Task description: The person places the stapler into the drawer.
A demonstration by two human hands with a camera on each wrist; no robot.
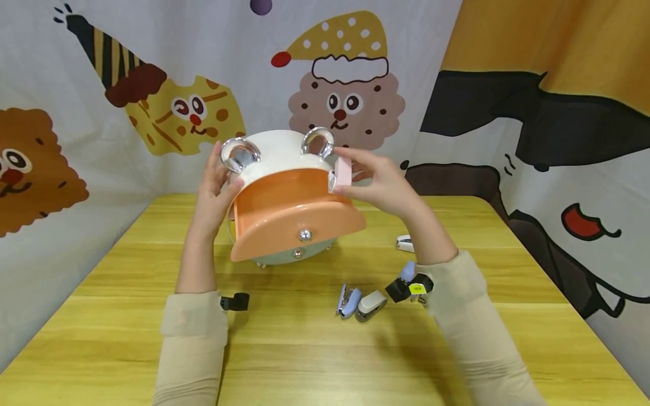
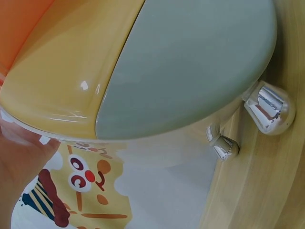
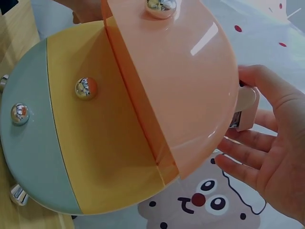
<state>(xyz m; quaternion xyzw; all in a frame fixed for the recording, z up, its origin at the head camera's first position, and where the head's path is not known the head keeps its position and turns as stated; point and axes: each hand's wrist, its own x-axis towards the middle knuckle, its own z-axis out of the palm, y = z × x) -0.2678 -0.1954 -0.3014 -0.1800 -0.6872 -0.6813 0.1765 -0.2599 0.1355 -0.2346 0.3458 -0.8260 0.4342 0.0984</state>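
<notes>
A rounded drawer box [image 1: 281,148] with a white shell and silver ring ears stands on the table. Its top orange drawer [image 1: 284,225] is pulled out; the yellow drawer [image 3: 95,133] and green drawer [image 3: 28,143] beneath are closed. My left hand [image 1: 207,200] holds the box's left side, thumb at the front edge beside the ear. A small pink stapler [image 1: 343,172] is pinched between thumb and fingers of my right hand [image 1: 378,179], at the right end of the open drawer. The drawer's inside is only partly seen.
On the table [image 1: 284,361] in front of the box lie a lavender stapler [image 1: 349,302] and a grey stapler [image 1: 371,306]. A white stapler [image 1: 404,243] and another lavender item [image 1: 408,270] are partly hidden by my right arm. A cartoon curtain [image 1: 264,96] hangs behind.
</notes>
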